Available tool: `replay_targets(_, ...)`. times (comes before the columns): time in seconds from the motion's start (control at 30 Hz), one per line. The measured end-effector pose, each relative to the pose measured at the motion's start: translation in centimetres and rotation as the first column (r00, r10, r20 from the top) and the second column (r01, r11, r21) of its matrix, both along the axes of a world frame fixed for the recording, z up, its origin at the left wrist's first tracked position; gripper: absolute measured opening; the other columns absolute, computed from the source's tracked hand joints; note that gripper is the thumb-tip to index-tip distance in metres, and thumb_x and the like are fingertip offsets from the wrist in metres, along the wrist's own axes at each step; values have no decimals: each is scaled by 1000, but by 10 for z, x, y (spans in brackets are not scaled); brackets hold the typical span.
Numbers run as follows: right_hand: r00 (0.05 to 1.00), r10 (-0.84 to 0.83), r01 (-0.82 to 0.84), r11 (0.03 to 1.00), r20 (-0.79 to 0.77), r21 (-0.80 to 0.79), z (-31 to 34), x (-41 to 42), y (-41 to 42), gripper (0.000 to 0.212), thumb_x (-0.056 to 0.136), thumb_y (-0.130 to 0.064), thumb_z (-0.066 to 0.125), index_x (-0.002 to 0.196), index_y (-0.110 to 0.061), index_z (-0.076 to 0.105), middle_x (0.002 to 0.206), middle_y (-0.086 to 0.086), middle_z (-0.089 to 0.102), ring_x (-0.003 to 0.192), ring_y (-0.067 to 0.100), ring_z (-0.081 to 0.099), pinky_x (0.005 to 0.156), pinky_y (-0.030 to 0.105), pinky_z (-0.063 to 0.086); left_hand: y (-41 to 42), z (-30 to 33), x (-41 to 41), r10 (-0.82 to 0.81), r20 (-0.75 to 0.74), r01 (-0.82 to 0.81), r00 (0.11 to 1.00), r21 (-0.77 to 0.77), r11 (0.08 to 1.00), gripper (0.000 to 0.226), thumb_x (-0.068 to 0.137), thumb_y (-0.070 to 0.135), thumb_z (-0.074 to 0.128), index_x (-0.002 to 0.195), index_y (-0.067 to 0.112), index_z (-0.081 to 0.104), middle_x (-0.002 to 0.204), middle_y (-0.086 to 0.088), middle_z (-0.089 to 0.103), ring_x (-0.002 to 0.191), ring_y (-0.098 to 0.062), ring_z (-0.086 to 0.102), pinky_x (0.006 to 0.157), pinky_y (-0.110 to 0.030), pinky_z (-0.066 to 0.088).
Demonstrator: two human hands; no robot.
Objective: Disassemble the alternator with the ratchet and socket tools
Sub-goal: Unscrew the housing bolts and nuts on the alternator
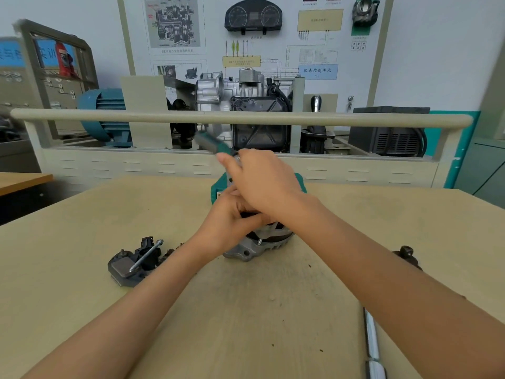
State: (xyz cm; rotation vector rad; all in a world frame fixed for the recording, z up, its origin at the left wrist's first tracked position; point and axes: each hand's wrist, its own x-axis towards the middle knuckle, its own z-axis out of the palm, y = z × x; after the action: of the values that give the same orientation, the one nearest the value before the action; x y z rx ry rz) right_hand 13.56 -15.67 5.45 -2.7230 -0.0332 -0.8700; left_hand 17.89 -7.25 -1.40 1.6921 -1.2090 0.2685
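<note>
The alternator is sitting at the middle of the table, mostly hidden by both hands. The left hand is curling its fingers round the alternator's top, while the right hand is gripping a green-handled tool — blurred, its head hidden — angled up and away over the unit. A removed black part with a long bolt across it is lying left of the alternator — a chrome bar is lying at the near right.

Matt cast-metal alternator housing, smooth matt beige table top, glossy chrome bar, dark plastic part, shiny steel bolt.
</note>
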Motion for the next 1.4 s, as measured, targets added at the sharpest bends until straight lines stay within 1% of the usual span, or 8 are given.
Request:
replay_targets(0.1,991,-132,112,906,20,408,-1,2,-8,35,101,-32,35,114,-3,50,80,0,53,76,21,52,63,31,32,-4,0,-2,60,82,-61,995,2,998,29,78,11,71,71,39,69,68,33,62,82,11,54,104,-52,32)
replay_targets(0.2,973,-231,182,803,15,567,-7,0,-13,75,95,-13,44,147,0,-9,100,11,60,73,18,52,64,32,38,-6,-1,-3,121,115,-121,986,0,993,37,77,12,72,70,48,61,71,40,59,83,14,53,112,-49,19)
replay_targets(0.3,937,-348,236,713,40,661,-11,1,-11,84,94,-14,49,145,1,-16,134,18,44,89,22,51,71,31,40,-5,-2,-3,130,117,-130,985,-1,991,57,76,8,72,55,58,56,67,41,56,77,16,52,113,-47,20)
replay_targets(0.43,925,-377,301,800,45,520,-14,3,-9,80,93,-17,50,147,1,-7,133,16,47,107,29,57,77,35,43,-7,0,-3,127,151,-125,980,-25,992,44,74,22,62,56,60,53,64,34,57,79,12,52,110,-45,26)
replay_targets(0.7,999,-41,41,999,-1,25,-8,-1,-20,70,95,-28,50,150,-16,8,113,7,60,87,21,55,67,35,42,-8,-1,0,106,123,-106,987,-4,994,11,77,31,62,68,29,68,71,21,61,85,-3,52,94,-51,38)
replay_targets(1.03,891,449,-435,886,-65,160,-1,-18,-26,57,92,-16,57,143,-31,36,122,2,62,103,18,63,91,41,48,-3,-1,6,-44,-64,48,997,61,997,12,85,11,65,90,19,72,88,1,71,93,-8,60,79,-23,45)
replay_targets(1.17,908,417,-412,905,-29,105,-4,-18,-27,50,95,-23,51,142,-35,36,108,-9,68,89,-6,60,80,30,49,-3,0,5,-41,-79,45,996,48,998,12,83,13,66,93,13,74,92,-1,72,103,-21,60,93,-42,46)
replay_targets(1.4,988,77,-115,944,134,309,-18,-14,-16,59,98,-15,40,150,-26,16,94,2,64,73,15,57,68,34,49,-4,0,0,85,110,-88,990,23,996,51,80,8,69,63,55,58,71,37,61,94,12,51,110,-52,22)
